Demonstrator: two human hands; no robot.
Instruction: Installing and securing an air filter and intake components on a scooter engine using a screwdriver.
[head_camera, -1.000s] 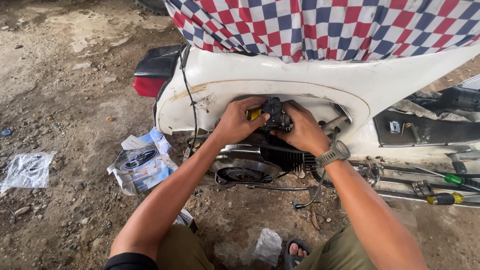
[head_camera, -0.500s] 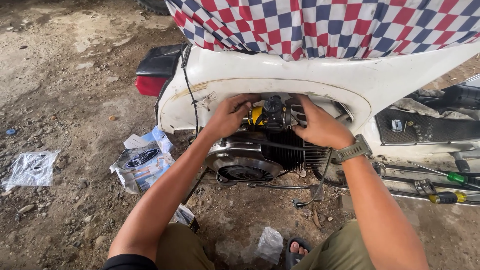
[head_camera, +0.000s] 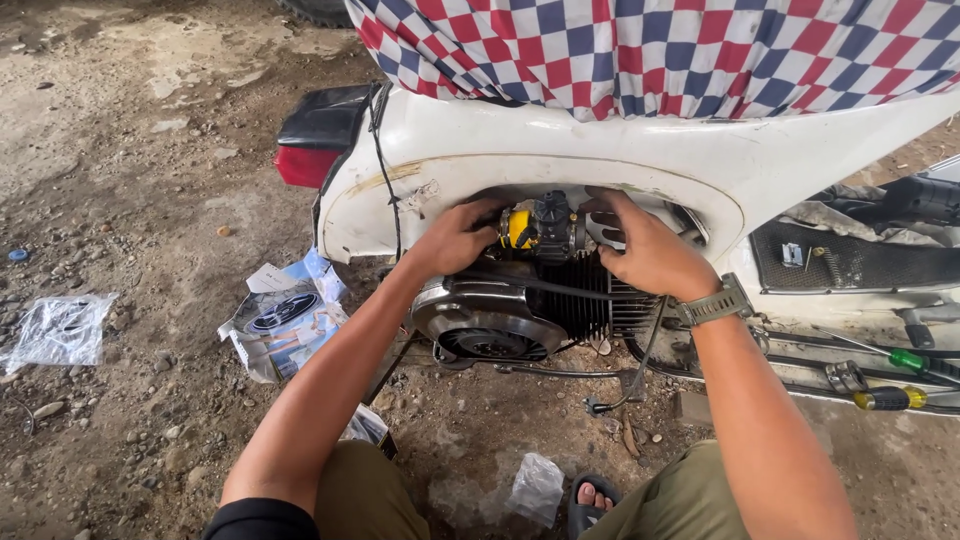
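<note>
Checkered cloth (head_camera: 650, 50) draped above; screwdrivers (head_camera: 900, 365) right; torn box (head_camera: 285, 320), perhaps packaging, plastic bag (head_camera: 60, 330) on dirt.

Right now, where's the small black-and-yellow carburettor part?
In the head view, the black-and-yellow carburettor part sits centre frame inside the white scooter body opening, above the finned black engine, between the left hand and right hand.
</note>
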